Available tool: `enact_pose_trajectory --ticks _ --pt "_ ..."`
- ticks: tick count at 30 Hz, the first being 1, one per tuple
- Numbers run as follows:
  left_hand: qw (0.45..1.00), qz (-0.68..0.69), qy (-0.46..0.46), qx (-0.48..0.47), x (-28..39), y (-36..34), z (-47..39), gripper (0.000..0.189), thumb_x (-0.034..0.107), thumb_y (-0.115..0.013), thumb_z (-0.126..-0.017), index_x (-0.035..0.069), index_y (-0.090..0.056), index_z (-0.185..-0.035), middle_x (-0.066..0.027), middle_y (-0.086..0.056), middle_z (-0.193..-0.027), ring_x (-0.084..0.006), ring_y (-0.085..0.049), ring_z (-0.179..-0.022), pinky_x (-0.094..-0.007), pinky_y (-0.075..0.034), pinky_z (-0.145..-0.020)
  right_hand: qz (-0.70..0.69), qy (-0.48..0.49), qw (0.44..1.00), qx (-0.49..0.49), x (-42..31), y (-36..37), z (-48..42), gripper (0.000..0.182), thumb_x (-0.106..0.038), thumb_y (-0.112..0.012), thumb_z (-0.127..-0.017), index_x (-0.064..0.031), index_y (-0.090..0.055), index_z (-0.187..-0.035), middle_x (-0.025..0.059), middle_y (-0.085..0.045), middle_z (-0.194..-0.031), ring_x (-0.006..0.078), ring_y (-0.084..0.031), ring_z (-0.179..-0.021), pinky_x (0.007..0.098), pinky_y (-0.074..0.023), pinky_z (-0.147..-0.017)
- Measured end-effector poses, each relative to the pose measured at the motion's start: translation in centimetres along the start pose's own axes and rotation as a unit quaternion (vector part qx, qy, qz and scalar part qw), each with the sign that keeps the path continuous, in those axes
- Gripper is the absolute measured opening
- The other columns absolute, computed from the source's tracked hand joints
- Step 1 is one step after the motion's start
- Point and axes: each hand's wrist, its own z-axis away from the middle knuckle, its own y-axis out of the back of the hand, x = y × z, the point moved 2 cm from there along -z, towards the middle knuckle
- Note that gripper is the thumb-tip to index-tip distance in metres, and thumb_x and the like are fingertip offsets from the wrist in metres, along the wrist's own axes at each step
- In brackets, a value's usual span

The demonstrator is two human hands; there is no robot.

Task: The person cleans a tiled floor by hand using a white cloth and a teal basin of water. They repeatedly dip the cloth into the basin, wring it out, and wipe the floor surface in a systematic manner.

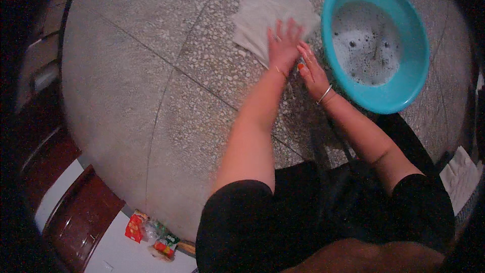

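A pale, thin cloth [261,15] lies spread on the speckled terrazzo floor [201,94]. My left hand [284,47] is flat over its lower right part, fingers spread and slightly blurred. Just to the right is my right hand [313,70], its fingers stretched out and their tips close against the side of the left hand. I see nothing gripped in either hand. Close by on the right stands a turquoise plastic basin [411,64] holding foamy, greyish soapy water [367,45].
Dark red wooden furniture [83,208] lines the lower left. Beside it, several colourful packets [136,227] lie near a white surface [113,250]. A pale folded cloth or paper [460,178] is at the right edge. Thin dividing lines cross the floor.
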Motion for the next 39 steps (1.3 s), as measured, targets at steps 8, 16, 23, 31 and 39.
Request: enact_pose_trajectory --ticks 8,16,23,31,39 --pt "0.976 0.143 -0.131 0.096 -0.9 -2.1 20.8 0.044 0.026 -0.051 -0.077 0.013 -0.049 -0.119 -0.01 -0.039 -0.132 -0.03 -0.03 -0.126 -0.0468 -0.018 -0.103 0.323 -0.06 0.939 -0.097 4.3 -6.5 0.7 0.052 -0.032 -0.049 -0.084 -0.0132 -0.038 -0.131 0.016 -0.015 -0.143 0.0387 -0.012 -0.131 0.0475 -0.0114 -0.105" --pt "0.869 -0.066 0.488 0.048 -22.5 -4.9 29.3 0.058 0.037 -0.046 -0.085 0.002 -0.033 -0.13 -0.0164 -0.025 -0.14 -0.0289 -0.022 -0.13 -0.0427 -0.019 -0.104 0.5 -0.278 0.817 0.076 5.9 -7.8 -9.1 0.072 -0.06 -0.042 -0.078 -0.0203 -0.028 -0.136 0.0131 -0.007 -0.146 0.0377 -0.003 -0.133 0.0527 -0.0069 -0.103" --pt "0.857 -0.035 0.512 0.038 -21.7 -4.8 29.4 0.062 0.041 -0.042 -0.087 0.006 -0.025 -0.136 -0.0127 -0.017 -0.144 -0.0283 -0.018 -0.132 -0.0427 -0.016 -0.105 0.41 -0.308 0.82 0.254 13.4 -2.9 -25.2 0.071 -0.054 -0.044 -0.079 -0.017 -0.026 -0.136 0.0112 -0.01 -0.145 0.0358 -0.006 -0.133 0.0499 -0.0068 -0.105" --pt "0.858 -0.047 0.512 0.002 -21.8 -4.1 28.9 0.065 0.041 -0.042 -0.086 0.005 -0.023 -0.136 -0.013 -0.016 -0.144 -0.0285 -0.018 -0.132 -0.0438 -0.016 -0.105 0.537 -0.028 0.839 0.083 14.5 -9.8 -36.0 0.064 -0.046 -0.045 -0.079 -0.0125 -0.033 -0.132 0.0116 -0.031 -0.137 0.0324 -0.025 -0.127 0.0466 -0.0223 -0.102" --pt "0.861 -0.014 0.509 0.01 -21.7 -4.6 27.4 0.064 0.042 -0.042 -0.085 0.005 -0.027 -0.135 -0.0131 -0.018 -0.144 -0.0286 -0.019 -0.132 -0.0442 -0.017 -0.104 0.446 0.204 0.848 -0.202 -0.7 -30.9 -28.6 0.059 -0.025 -0.053 -0.076 -0.0126 -0.033 -0.13 0.012 -0.039 -0.13 0.0292 -0.032 -0.124 0.0443 -0.0266 -0.099"
